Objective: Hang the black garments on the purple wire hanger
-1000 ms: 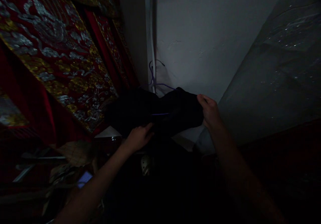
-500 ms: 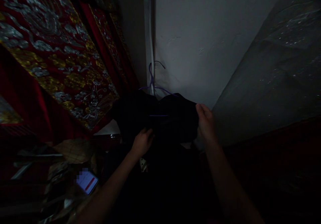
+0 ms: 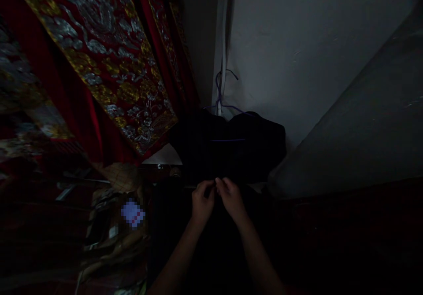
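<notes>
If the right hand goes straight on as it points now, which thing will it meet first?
The right hand would probably meet the dark garment on the purple hanger first; it is too dark to tell whether its fingertips touch the cloth.

From where I stand, a thin purple hanger [image 3: 231, 106] at 12 o'clock bears a dark garment [image 3: 264, 143], draped over its shoulders, with its lower bar showing as a purple line. Down below, a very dark, reddish surface [image 3: 36, 224], seemingly the floor, spreads from 7 to 9 o'clock. Between 8 and 9 it holds a tan, bulging piece [image 3: 122, 177] and, farther out, pale crossed bars [image 3: 66, 191]. At 8 o'clock a lit, pixelated screen [image 3: 132, 212] sits among tan, crumpled items [image 3: 110, 246]; whether it touches the surface I can't tell.
</notes>
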The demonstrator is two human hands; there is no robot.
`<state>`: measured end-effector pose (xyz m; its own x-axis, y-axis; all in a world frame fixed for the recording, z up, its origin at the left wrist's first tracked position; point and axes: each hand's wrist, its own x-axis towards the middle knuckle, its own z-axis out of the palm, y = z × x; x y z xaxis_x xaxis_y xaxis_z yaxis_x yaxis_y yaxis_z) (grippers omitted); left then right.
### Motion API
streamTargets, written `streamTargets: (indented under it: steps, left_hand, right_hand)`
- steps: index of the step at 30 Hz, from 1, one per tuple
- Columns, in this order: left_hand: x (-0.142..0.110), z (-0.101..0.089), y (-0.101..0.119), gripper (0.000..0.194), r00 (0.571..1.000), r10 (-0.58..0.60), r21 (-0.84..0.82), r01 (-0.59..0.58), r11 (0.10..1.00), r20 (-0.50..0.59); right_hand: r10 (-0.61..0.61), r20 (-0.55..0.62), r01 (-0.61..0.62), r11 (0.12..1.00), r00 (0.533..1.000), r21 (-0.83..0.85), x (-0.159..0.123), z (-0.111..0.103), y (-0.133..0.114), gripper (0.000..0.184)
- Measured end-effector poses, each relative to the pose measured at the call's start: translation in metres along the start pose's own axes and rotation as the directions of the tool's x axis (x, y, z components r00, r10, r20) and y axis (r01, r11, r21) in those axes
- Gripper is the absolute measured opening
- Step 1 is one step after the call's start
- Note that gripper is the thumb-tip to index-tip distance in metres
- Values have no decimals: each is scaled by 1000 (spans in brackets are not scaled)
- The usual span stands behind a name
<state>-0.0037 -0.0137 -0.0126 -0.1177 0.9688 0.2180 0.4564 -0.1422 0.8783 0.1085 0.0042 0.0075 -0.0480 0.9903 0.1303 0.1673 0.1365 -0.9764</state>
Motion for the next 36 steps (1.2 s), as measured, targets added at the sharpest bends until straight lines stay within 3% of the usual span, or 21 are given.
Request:
streamTargets:
  steps: [6, 8, 12, 15, 20, 23, 25, 27, 29, 32, 36]
  left_hand:
    - [3, 0, 4, 12, 961, 179, -141, -211, 967, -212]
    - [4, 1, 5, 13, 951, 202, -147, -240, 960, -233]
    - [9, -1, 2, 12, 958, 193, -130, -223, 966, -211]
    - [18, -1, -8, 9, 964, 192, -112, -214, 970, -182]
    - [42, 12, -26, 7, 970, 198, -101, -213, 972, -142]
    - [58, 10, -15, 6, 971, 218, -102, -228, 968, -98]
    - [71, -2, 8, 25, 958, 267, -118, -279, 953, -103]
    - [88, -22, 42, 45, 912, 364, -123, -390, 913, -189]
    - [107, -45, 79, 44, 817, 496, -49, -531, 846, -295]
    - [131, -70, 125, 22, 700, 688, 103, -682, 724, -192]
    - [138, -79, 152, 9, 598, 790, 247, -752, 611, -134]
  right_hand:
    - [42, 94, -44, 999, 995, 21, 4, -16, -10, 44]
    - [72, 116, -81, 994, 991, 75, 5, -17, -14, 41]
    - [118, 144, -140, 978, 982, 153, 28, -25, -39, 35]
    - [128, 137, -158, 960, 982, 233, 67, -38, -82, 32]
    - [30, -2, -27, 909, 1000, 417, 124, -41, -151, 22]
    - [-20, -30, 32, 889, 999, 457, 126, -30, -159, 24]
    - [-58, -59, 79, 885, 997, 459, 117, -27, -154, 27]
    - [-90, -80, 115, 902, 993, 416, 107, -30, -149, 29]
    - [-133, -79, 153, 927, 988, 343, 100, -37, -148, 28]
    - [-245, -75, 256, 942, 966, 216, 98, -47, -152, 25]
    - [-357, -137, 364, 931, 924, 32, 109, -45, -137, 23]
